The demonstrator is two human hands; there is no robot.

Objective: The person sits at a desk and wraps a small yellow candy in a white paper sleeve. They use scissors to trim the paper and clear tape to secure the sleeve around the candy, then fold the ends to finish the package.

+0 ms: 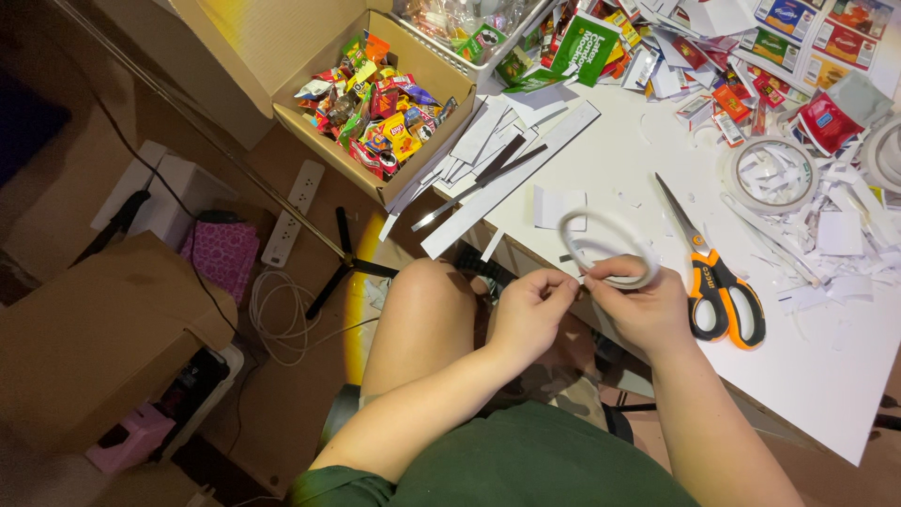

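Two bare hands meet at the near edge of a white table (601,178), seen from the head camera looking down past a bent knee. The right hand (648,310) holds a roll of white tape (608,246) upright by its lower rim: the fingers (627,272) are curled shut on the ring, which rises above them and tilts toward the tabletop. The left hand (530,314) sits just beside it, thumb and forefinger pinched together at the roll's lower left edge — what they pinch is too small to make out, though it touches or nearly touches the tape. The roll hangs over the table's edge, between the hands and a small white paper piece (552,207) lying flat on the table.

Just right of the right hand lie orange-handled scissors (715,282), blades shut and pointing away from the person. Beyond them a second tape ring (771,175) rests flat with white paper scraps inside and around it.

An open cardboard box (413,155) stands at the table's left end, filled with small, brightly coloured snack packets (375,103) in a loose heap. A clear plastic container (469,28) behind it holds more wrapped items, hard to tell apart. Long white paper strips (511,178) lie fanned between the box and the hands — some overhang the table edge. Printed packaging cut-outs (741,56) crowd the far right of the table.
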